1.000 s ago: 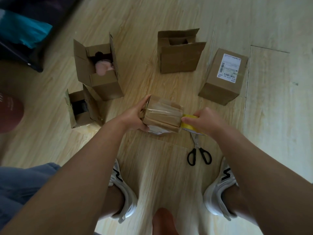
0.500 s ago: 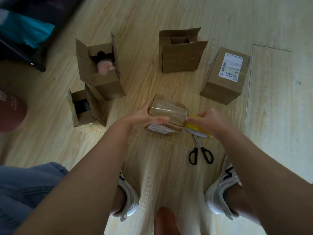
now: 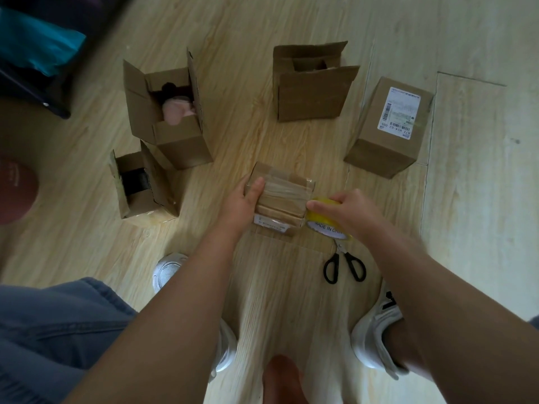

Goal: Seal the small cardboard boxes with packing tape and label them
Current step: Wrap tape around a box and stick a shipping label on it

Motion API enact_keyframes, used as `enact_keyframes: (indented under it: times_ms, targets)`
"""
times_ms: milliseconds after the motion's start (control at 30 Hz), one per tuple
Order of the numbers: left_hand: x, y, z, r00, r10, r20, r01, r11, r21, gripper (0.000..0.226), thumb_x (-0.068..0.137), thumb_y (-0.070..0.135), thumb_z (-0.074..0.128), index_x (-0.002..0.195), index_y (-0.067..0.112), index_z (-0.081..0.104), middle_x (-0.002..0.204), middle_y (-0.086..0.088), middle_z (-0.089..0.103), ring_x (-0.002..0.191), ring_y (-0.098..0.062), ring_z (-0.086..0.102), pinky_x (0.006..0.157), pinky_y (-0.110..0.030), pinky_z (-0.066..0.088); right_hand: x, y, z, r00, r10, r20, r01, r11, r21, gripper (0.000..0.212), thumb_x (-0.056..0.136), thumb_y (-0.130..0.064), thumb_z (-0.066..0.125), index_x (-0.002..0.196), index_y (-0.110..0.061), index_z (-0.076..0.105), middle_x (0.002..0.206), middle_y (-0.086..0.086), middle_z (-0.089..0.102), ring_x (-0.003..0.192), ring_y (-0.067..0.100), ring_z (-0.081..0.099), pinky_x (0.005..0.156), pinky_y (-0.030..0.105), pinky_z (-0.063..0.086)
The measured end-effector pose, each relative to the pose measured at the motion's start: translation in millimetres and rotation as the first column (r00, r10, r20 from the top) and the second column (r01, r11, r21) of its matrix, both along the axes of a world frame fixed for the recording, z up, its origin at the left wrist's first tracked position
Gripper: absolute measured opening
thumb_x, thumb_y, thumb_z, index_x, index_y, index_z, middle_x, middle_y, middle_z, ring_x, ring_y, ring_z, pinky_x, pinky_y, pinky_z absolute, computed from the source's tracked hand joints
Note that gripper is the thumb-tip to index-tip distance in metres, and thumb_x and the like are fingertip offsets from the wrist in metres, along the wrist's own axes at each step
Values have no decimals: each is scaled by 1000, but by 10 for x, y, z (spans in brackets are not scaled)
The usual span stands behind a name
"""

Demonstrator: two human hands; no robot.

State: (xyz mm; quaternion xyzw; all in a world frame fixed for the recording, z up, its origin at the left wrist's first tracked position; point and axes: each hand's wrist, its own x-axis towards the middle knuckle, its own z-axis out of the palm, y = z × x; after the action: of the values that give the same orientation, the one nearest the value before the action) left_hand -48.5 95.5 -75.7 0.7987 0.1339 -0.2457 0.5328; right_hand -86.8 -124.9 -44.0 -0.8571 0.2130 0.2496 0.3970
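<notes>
A small cardboard box [image 3: 284, 196], wrapped in clear tape with a white label on its near side, rests on the wooden floor in the middle. My left hand [image 3: 245, 199] grips its left end, thumb on top. My right hand [image 3: 347, 208] holds a yellow roll of packing tape [image 3: 326, 224] pressed against the box's right end. Black-handled scissors [image 3: 344, 265] lie on the floor just below the roll.
Three open boxes stand around: one with a pink item [image 3: 169, 118], one lying on its side [image 3: 143, 185], one at the back [image 3: 312, 83]. A sealed, labelled box [image 3: 388, 126] sits at the right. My white shoes [image 3: 376, 325] are near the bottom.
The box has come down from a tilted hold onto the floor. My left hand shifted from its side to gripping over its left end. The tape roll stays at the right end.
</notes>
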Motion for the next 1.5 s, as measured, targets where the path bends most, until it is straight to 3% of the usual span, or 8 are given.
enact_keyframes:
  times_ms: [133, 267, 433, 633, 1100, 1267, 1367, 1500]
  targets:
    - [-34, -29, 25, 998, -29, 57, 23, 994, 111, 68, 96, 63, 41, 151, 23, 38, 144, -1, 52, 133, -21, 48, 111, -40, 37, -1, 1, -17, 1000, -1, -23, 1, 1000, -3, 62, 79, -64, 71, 83, -2, 70, 65, 4, 50, 56, 14, 45, 55, 29, 34]
    - [-38, -242, 196, 911, -280, 302, 31, 778, 627, 56, 105, 43, 35, 155, 21, 26, 160, -5, 28, 147, -25, 26, 118, -41, 24, -7, 34, -5, 1000, -7, -31, 8, 1000, 12, 61, 80, -63, 70, 90, -3, 73, 68, 5, 55, 59, 15, 50, 57, 29, 38]
    - [-88, -439, 199, 765, -625, 155, 343, 598, 724, 53, 106, 44, 20, 157, 35, 7, 166, 5, -12, 150, -21, -22, 120, -46, -13, -121, 139, 56, 998, 25, -54, -21, 997, 70, 46, 89, -54, 67, 81, -9, 69, 60, 1, 52, 49, 8, 45, 47, 20, 33]
    - [-105, -421, 72, 720, -682, 129, 309, 482, 820, 56, 105, 47, 11, 157, 34, -6, 165, 2, -17, 149, -24, -25, 120, -48, -15, -346, -3, 103, 989, -59, -138, 98, 951, 294, 30, 94, -48, 62, 87, -19, 71, 88, 4, 71, 71, 6, 63, 62, 18, 44]
    - [-112, -403, 94, 717, -683, 142, 324, 507, 799, 57, 106, 47, 14, 157, 32, -7, 164, 2, -19, 149, -23, -26, 118, -44, -20, -154, 182, -266, 988, 62, -140, -68, 997, -41, 57, 90, -67, 56, 63, -16, 51, 57, 1, 49, 54, 16, 48, 53, 29, 35]
    - [-153, -294, 197, 803, -461, 378, 192, 800, 569, 62, 103, 42, 43, 157, 20, 21, 166, 0, 4, 152, -16, -2, 124, -35, 2, -262, 92, -247, 996, 0, -90, 3, 999, 35, 55, 86, -68, 59, 82, -13, 65, 71, 1, 58, 66, 15, 56, 58, 29, 39]
    - [-348, -264, 247, 735, -502, 455, 97, 743, 663, 49, 98, 41, 52, 142, 19, 50, 159, -5, 30, 147, -23, 22, 119, -46, 25, -357, -8, -204, 992, -21, -126, 41, 986, 161, 39, 86, -56, 69, 100, -21, 66, 94, -1, 67, 87, 15, 63, 69, 28, 46]
    - [-499, -332, 252, 797, -581, 167, 262, 582, 770, 92, 84, 76, 45, 157, 32, 11, 166, -6, -5, 152, -25, -9, 119, -48, -9, -422, -18, -209, 985, 85, -151, -56, 981, 188, 43, 78, -32, 84, 114, -24, 61, 99, -4, 65, 91, 11, 61, 80, 30, 49]
